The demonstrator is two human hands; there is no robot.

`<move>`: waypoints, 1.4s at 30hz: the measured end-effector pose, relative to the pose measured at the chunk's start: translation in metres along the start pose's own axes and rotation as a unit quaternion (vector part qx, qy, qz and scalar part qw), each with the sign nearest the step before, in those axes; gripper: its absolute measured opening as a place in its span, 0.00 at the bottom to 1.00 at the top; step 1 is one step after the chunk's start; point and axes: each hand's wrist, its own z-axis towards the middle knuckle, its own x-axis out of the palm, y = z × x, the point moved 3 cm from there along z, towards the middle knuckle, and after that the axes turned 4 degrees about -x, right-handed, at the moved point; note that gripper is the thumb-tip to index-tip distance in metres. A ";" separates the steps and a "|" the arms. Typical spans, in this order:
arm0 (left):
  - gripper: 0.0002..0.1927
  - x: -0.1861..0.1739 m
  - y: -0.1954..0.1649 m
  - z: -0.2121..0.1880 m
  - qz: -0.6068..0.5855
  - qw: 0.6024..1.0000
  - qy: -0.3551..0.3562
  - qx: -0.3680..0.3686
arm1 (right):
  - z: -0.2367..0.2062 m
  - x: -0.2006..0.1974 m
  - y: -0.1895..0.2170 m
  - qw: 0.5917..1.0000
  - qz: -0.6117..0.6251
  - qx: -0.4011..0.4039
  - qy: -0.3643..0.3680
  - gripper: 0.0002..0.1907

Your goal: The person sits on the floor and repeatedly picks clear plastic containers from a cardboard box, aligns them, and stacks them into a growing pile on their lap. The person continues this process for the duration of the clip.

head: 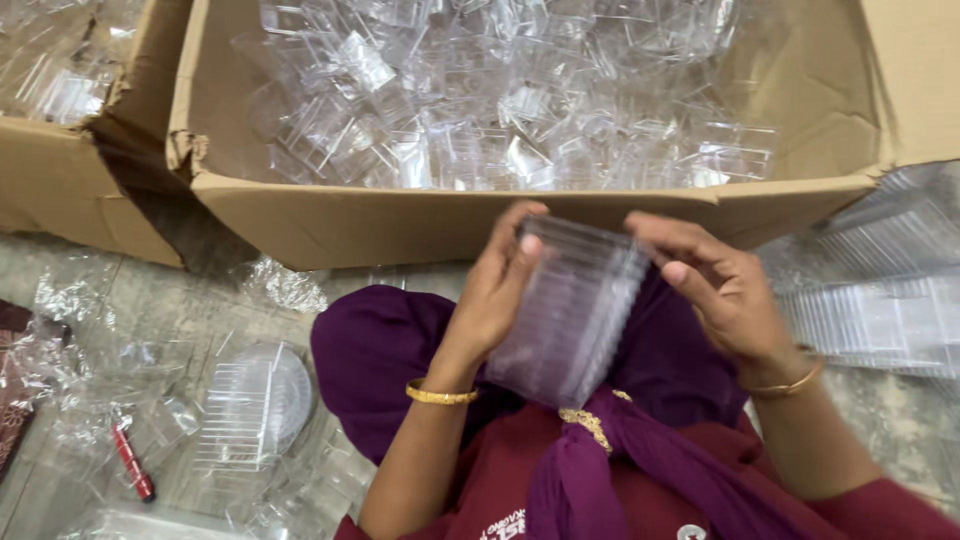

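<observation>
**packer_q:** Left hand (497, 290) is wrapping around one side of a stack of clear plastic containers (572, 310), fingers curled over the top edge and thumb tucked behind. Right hand (722, 295) is pinching the opposite top corner with the fingertips (676, 272), palm staying off it. The stack is being held in the air over the lap, just in front of the big cardboard box (330, 215) full of loose clear pieces (500, 110). Any tips for keeping a nested stack like this straight?

**tray_nerd:** Looks slightly tilted to me, bottom end leaning toward the body. I'd say the left hand is doing the real carrying, so keep that one snug along the side wall and let the right one just be squaring the rims. Thin clear plastic tends to be slippery and flexes easily, so squeezing hard is probably going to bow the walls and pop the layers apart. Light pressure at the corners is working better than gripping mid-wall.

**packer_q:** Makes sense. More stacks (870, 300) are lying at the right, and a ribbed clear piece (255, 405) plus a red pen (132, 465) are sitting on the floor at the left among crinkly wrap.

**tray_nerd:** Then watch the elbows near those, that's where I'd guess things are getting knocked.
</observation>
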 end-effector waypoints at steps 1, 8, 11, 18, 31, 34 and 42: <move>0.31 0.004 0.000 0.006 -0.019 0.999 -0.023 0.040 | -0.009 0.006 -0.007 0.990 0.124 0.063 -0.013 0.25; 0.34 0.054 -0.009 0.018 0.194 0.956 -0.162 0.148 | -0.051 0.018 -0.044 0.988 0.055 0.083 -0.122 0.36; 0.50 0.094 -0.020 0.001 0.206 0.946 -0.072 0.239 | -0.054 0.008 -0.037 0.967 -0.180 0.039 -0.174 0.34; 0.46 0.073 0.002 0.007 -0.124 0.988 0.040 0.083 | -0.054 -0.011 -0.014 0.987 -0.095 -0.023 -0.124 0.33; 0.62 0.082 -0.022 -0.015 0.076 0.983 -0.059 0.156 | -0.057 0.013 -0.032 0.989 -0.049 -0.003 -0.141 0.37; 0.59 0.074 -0.020 -0.012 0.080 0.987 -0.061 0.126 | -0.056 0.028 -0.017 0.987 -0.132 -0.041 -0.079 0.34; 0.48 0.049 -0.012 -0.003 -0.084 0.986 0.085 0.120 | -0.042 -0.025 -0.032 0.978 0.148 0.147 0.000 0.40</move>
